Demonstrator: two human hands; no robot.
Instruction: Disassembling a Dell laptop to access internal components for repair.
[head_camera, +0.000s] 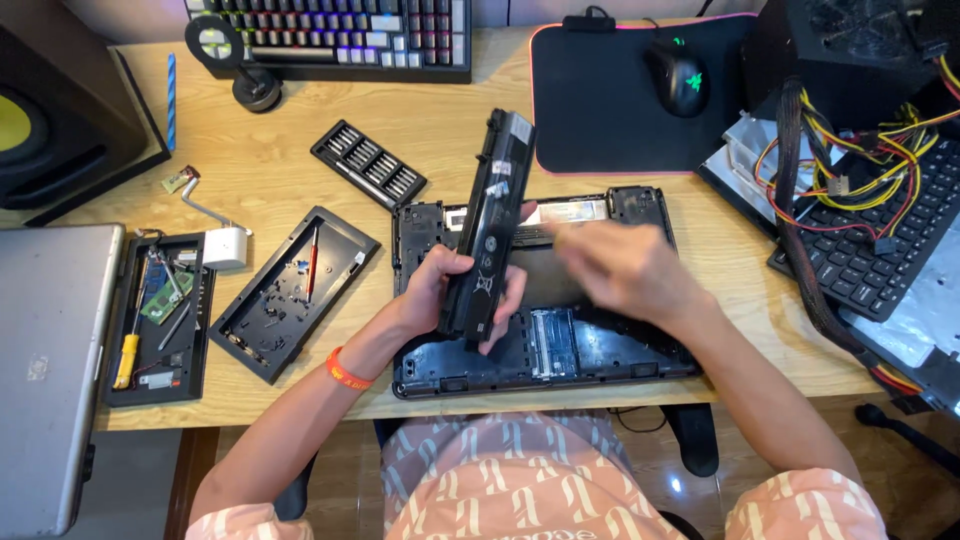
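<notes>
Battery pack (490, 225) stood near-upright, long axis pointing away; left hand (440, 290) clamped around its lower end, right hand (625, 270) blurred, grip unclear.

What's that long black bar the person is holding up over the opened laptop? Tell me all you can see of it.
The long black bar looks like a laptop battery: hard, glossy plastic with small labels and round marks. It stands almost upright, top tilted away. The left hand grips its lower end, above the upturned laptop base. The right hand is blurred beside it; contact is unclear.
</notes>
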